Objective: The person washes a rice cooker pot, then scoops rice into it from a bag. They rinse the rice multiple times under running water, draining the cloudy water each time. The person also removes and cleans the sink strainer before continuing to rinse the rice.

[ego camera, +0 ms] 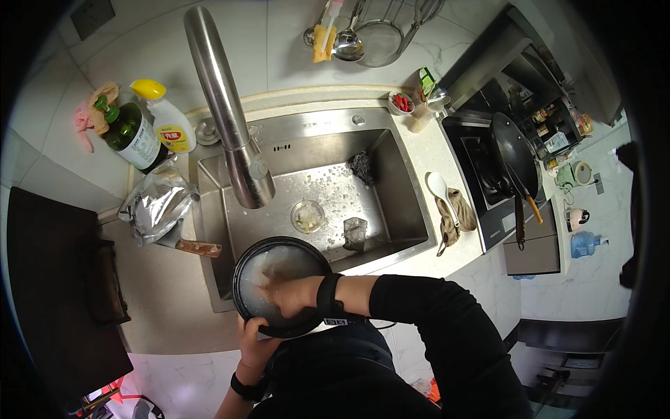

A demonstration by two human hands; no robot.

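A dark round pot (242, 262) of cloudy, whitish water is held at the sink's front edge. My left hand (255, 335) grips its near left rim, thumb over the edge. Down inside it reaches my right hand (290, 296), its fingers under the water and blurred, so what they touch is hidden. Behind the pot lies the stainless steel sink (261, 225), with pale wet scraps over its floor and in the drain strainer (308, 216). The steel faucet (220, 94) arches over the sink's left side.
A cleaver with a wooden handle (199, 247) lies left of the sink, beside crumpled foil (162, 201) and a spray bottle (167, 120). A dark scouring pad (360, 167) sits in the sink. Right are a white rice paddle (442, 191), a cloth (460, 209) and a wok (510, 146) on the stove.
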